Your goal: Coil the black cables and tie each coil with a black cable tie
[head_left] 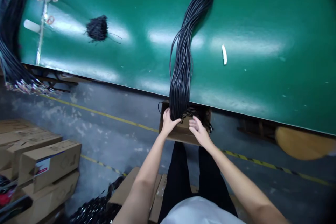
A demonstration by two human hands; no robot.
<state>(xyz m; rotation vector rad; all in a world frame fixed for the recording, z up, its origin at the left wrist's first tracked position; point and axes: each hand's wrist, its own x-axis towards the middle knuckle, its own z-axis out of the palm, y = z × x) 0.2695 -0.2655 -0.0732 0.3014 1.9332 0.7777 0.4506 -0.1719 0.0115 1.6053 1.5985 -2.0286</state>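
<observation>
Your left hand (169, 123) wraps the end of a bundle of thin black cables (181, 77) draped off the glossy green table (126, 63) ahead; just right of that grip, your right hand (200, 132) hovers, loosely open, empty.

The counter (267, 3) is green, streaked with whitish glare. The middle cable bundle (181, 71) is black, and so is the clump of strands (97, 28); the far-left cable bundle (12, 38) is blue-black with pale, reddish-flecked ends. The floor (118, 143) is grey, mottled with pale blotches; its tape line (105, 114) is yellow, black-striped towards the right. The cartons (61, 161) are brown, the trousers (178, 178) black, the shirt (202, 211) white, the rounded panel (301, 143) tan-yellow
</observation>
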